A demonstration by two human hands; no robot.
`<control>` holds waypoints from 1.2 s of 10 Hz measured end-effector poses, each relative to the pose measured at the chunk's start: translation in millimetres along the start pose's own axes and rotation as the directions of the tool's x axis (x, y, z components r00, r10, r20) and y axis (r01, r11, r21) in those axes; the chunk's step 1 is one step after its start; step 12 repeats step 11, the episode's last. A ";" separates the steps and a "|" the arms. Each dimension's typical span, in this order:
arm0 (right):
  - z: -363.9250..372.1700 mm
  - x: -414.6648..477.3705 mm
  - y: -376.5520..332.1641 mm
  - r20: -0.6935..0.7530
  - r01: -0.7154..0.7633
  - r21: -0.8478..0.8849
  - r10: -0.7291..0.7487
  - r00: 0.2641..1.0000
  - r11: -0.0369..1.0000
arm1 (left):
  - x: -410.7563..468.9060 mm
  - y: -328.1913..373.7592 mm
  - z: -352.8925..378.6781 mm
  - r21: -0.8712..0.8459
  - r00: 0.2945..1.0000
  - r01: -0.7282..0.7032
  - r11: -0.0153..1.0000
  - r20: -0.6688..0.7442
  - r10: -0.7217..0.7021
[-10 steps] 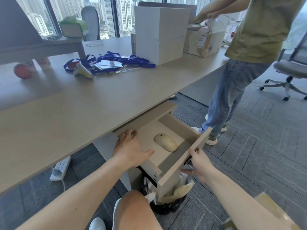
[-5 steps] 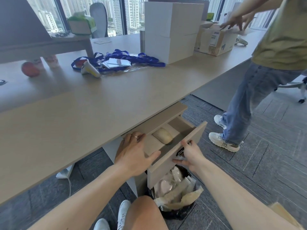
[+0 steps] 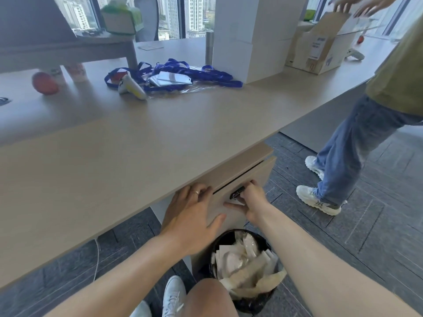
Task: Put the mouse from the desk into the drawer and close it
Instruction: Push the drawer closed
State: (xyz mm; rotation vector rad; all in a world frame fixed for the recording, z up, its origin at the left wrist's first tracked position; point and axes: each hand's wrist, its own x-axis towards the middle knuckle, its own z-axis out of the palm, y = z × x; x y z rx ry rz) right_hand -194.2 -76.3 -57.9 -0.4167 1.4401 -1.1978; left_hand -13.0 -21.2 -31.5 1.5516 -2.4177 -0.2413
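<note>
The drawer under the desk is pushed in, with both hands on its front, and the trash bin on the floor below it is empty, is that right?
Not quite. The head view shows the trash bin stuffed with crumpled wrappers, not empty. The rest holds: the drawer is pushed in under the desk, with the left hand and right hand on its front.

Blue lanyards (image 3: pixel 183 74) tangled mid-surface with cards (image 3: pixel 170 78) among them. Red ball (image 3: pixel 44 83) far left. Stacked white boxes (image 3: pixel 249 35) behind; open cardboard box (image 3: pixel 320 49) right. Full waste bin (image 3: pixel 245 268) on floor. Bystander in jeans (image 3: pixel 348 147) standing right.

Bright window daylight (edges warped), slight blur.
</note>
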 end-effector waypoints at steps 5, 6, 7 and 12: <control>19.5 9.8 -8.6 0.028 -0.036 0.061 0.034 0.999 0.997 | -3.0 -4.5 5.2 0.030 0.999 -0.025 0.999 -0.032 0.026; 19.0 6.2 -8.0 0.039 -0.031 0.064 0.029 0.999 0.997 | -1.7 -4.2 5.4 0.043 1.000 -0.026 0.999 -0.008 0.027; 11.5 -4.4 -13.0 0.057 -0.065 0.024 0.064 0.996 0.998 | 0.9 -6.6 3.6 0.027 0.999 -0.022 0.999 0.046 0.020; -88.9 -186.3 -119.5 0.267 0.559 -0.408 -0.491 0.829 0.722 | -20.2 11.7 -22.5 0.074 0.983 -0.076 0.994 0.173 0.062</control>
